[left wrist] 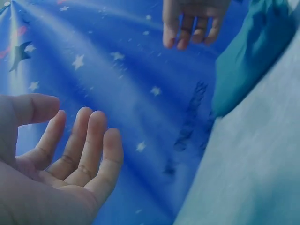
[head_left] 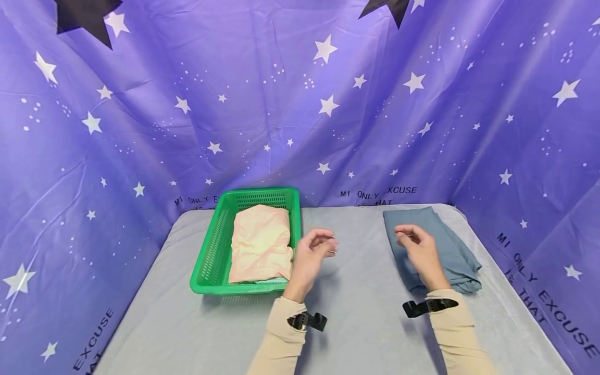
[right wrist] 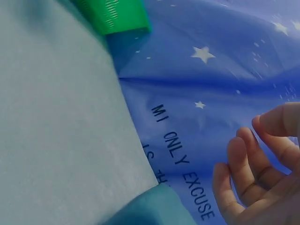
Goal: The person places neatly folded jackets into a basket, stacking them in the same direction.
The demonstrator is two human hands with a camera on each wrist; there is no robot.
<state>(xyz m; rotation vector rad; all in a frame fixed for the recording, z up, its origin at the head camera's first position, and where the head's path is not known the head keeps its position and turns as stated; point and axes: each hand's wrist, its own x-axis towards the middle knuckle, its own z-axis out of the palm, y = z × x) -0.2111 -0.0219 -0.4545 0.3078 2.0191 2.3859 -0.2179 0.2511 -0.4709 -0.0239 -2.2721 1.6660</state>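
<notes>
My left hand [head_left: 310, 258] hovers over the table just right of the green basket, its fingers loosely bent around nothing. In the left wrist view the left hand's fingers [left wrist: 86, 159] are spread apart. My right hand [head_left: 420, 255] hangs above the left part of a folded blue-grey cloth [head_left: 450, 250], apparently not touching it; the right wrist view shows its relaxed fingers [right wrist: 239, 164] holding nothing. A folded pale pink cloth [head_left: 260, 242] lies inside the green plastic basket [head_left: 199, 284], with a strip of light green fabric [head_left: 274, 280] peeking from beneath its near edge.
The table [head_left: 356, 323] has a light grey cover. Purple-blue curtains [head_left: 272, 104] with stars and lettering hang behind it and on both sides. A black strap [head_left: 304, 321] circles the left sleeve, and another strap [head_left: 428, 307] circles the right.
</notes>
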